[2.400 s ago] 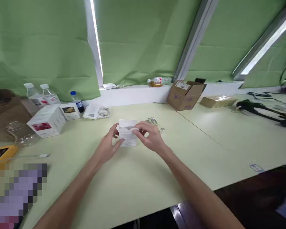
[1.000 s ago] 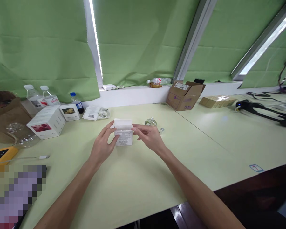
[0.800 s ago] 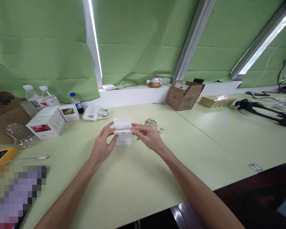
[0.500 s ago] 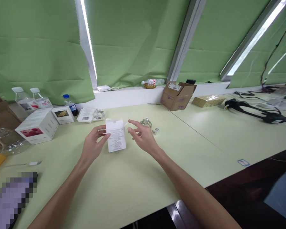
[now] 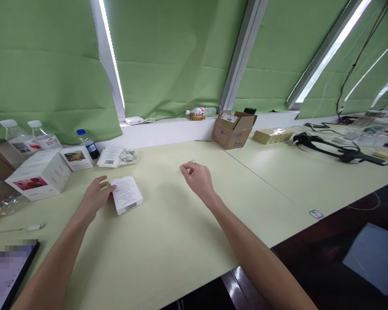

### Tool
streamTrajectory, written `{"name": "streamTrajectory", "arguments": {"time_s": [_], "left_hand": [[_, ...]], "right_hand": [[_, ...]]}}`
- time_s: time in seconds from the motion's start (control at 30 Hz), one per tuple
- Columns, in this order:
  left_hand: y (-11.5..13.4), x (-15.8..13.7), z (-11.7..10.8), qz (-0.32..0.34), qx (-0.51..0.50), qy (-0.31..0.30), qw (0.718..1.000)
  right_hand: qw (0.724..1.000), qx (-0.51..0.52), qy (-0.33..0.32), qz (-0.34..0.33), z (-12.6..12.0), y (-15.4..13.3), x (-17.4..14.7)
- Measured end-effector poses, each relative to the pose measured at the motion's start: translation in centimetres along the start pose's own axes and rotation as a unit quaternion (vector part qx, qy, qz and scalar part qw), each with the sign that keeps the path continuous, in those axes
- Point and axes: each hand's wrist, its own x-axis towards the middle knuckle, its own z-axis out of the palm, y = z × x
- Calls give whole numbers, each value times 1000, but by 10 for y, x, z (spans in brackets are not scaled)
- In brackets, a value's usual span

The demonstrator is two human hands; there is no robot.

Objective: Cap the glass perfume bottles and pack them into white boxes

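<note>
On the left, my left hand (image 5: 96, 196) has its thumb on the left edge of a small white printed box (image 5: 127, 193), and the other fingers reach partly behind it. The box lies low over the table, its barcoded end towards me. Further right, my right hand (image 5: 198, 178) is closed in a pinch over a small shiny, clear coiled item (image 5: 193, 161). Most of that item is hidden by the fingers. Behind the white box, a similar shiny coil (image 5: 128, 156) rests beside a flat white packet (image 5: 109, 157).
White cartons (image 5: 40, 172), clear bottles and a blue-capped bottle (image 5: 88, 144) stand at the left. A screen device (image 5: 11, 271) lies front left. An open cardboard box (image 5: 233, 131), a gold-coloured block (image 5: 273, 136) and a black frame (image 5: 331, 146) are back right.
My left hand has brought the white box left and tilted it down from nearly upright. My right hand has moved from beside the box onto the shiny coil, its fingers closing.
</note>
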Motion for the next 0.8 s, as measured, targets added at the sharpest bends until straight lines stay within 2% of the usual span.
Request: {"name": "streamTrajectory", "arguments": {"time_s": [0.1,0.2,0.3,0.4,0.5,0.6,0.8], "left_hand": [[-3,5,-8,18,100,31,994],[-4,6,-8,86,191,77,975],[-1,-3,5,170,246,104,949],[2,-21,29,302,313,58,899],[1,-37,48,373,365,5,853],[-3,-43,52,385,386,-5,838],[-6,-36,33,334,448,60,827]], "right_hand": [[996,-58,45,55,-6,21,12],[987,-123,38,93,-6,39,18],[980,-165,5,116,0,50,20],[974,-191,-27,117,5,54,20],[971,-210,-40,110,9,56,21],[970,-215,-42,102,10,58,21],[979,-176,-51,85,14,58,22]]}}
